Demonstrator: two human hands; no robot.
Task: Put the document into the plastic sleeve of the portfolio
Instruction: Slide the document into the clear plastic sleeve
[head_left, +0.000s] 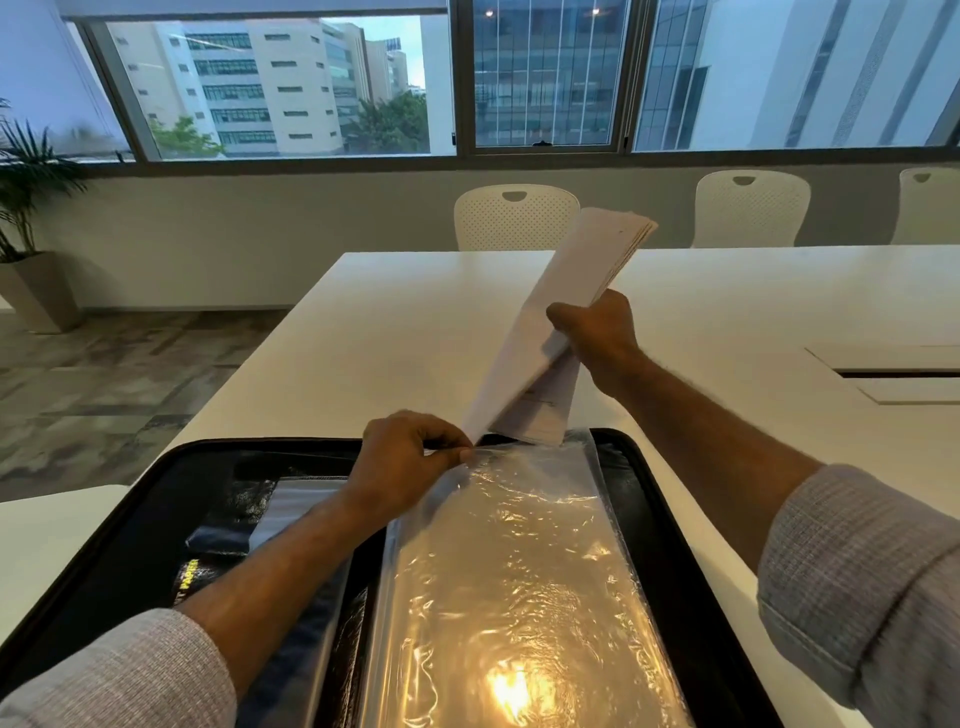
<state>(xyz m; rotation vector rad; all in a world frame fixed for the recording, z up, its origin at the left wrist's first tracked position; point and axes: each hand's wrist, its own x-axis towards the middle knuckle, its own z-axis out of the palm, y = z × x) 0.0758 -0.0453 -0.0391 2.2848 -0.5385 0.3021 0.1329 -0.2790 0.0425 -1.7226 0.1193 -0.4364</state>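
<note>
One head-worn wide-angle view, looking forward and down.
It sits close over the open portfolio (130, 519) on the white surface (395, 332), facing chairs (514, 215) and windows (545, 78) beyond.

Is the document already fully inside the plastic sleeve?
No. The right hand holds the document tilted above the sleeve, only its lower edge near the opening.

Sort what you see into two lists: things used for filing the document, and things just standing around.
In use: document in right hand; plastic sleeve, its top edge pinched by left hand; black portfolio.

Standing around: white chairs; potted plant; table's cable hatch.
</note>
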